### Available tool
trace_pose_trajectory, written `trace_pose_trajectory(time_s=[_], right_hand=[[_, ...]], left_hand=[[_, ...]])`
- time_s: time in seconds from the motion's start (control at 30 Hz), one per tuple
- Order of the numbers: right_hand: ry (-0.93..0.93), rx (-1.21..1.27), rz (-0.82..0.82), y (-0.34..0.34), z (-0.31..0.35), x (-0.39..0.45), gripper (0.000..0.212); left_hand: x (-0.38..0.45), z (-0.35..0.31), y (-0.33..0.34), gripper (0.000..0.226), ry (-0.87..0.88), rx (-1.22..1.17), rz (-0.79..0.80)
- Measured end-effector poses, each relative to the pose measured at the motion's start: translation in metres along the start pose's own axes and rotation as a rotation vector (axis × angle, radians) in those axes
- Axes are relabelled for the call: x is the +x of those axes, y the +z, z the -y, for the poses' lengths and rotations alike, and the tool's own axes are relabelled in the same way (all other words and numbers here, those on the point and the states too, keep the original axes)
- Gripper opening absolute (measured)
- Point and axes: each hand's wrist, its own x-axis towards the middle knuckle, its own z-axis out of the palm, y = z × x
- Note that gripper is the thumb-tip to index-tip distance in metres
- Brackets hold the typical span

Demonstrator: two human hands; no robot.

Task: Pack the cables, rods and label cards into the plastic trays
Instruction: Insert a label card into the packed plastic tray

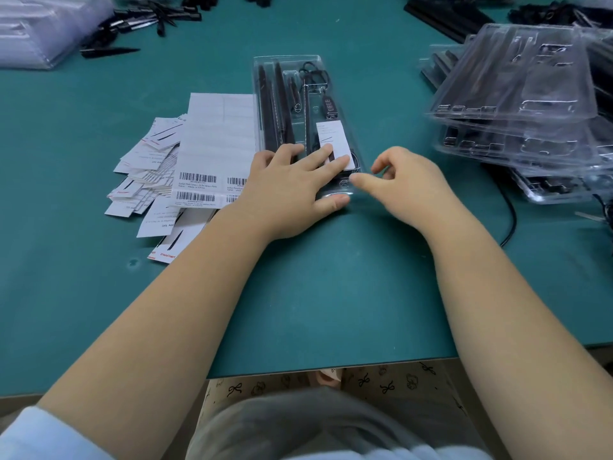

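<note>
A clear plastic tray lies lengthwise on the green table in front of me. It holds long black rods, a coiled black cable with a small controller, and a white label card. My left hand lies flat on the tray's near end, fingers straight, fingertips on the card and rods. My right hand hovers just right of the tray's near corner with fingers loosely curled, holding nothing that I can see.
Loose label cards and a barcode sticker sheet lie left of the tray. Stacked clear trays fill the right side. Black rods and plastic bags lie at the back left. A black cable trails at right.
</note>
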Motion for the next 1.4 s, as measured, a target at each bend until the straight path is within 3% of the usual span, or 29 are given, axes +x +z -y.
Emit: trace_pose_trajectory(time_s=[0.17,0.4,0.57,1.0,1.23,1.4], right_hand=[[0.101,-0.039,-0.017,-0.003,0.014,0.005,0.047],[0.368,0.668,0.308,-0.003,0.028,-0.001,0.018],[0.461,0.74,0.469,-0.008,0.032,0.006,0.024],[0.506,0.805,0.401,-0.004,0.036,0.005,0.017],[0.505,0.818,0.289,-0.004,0.033,0.003,0.019],[0.428,0.795,0.229,-0.001,0.03,-0.002,0.018]], left_hand=[[-0.001,-0.001,0.002,0.059,0.006,0.04,-0.06],[0.001,-0.007,0.003,0.054,-0.029,-0.025,-0.11],[0.003,-0.008,0.004,0.056,-0.025,-0.048,-0.096],[-0.001,-0.009,-0.001,0.061,-0.045,-0.079,-0.112],[-0.004,0.002,-0.01,0.067,-0.034,-0.315,-0.14],[-0.006,0.006,-0.01,0.077,-0.053,-0.265,-0.116]])
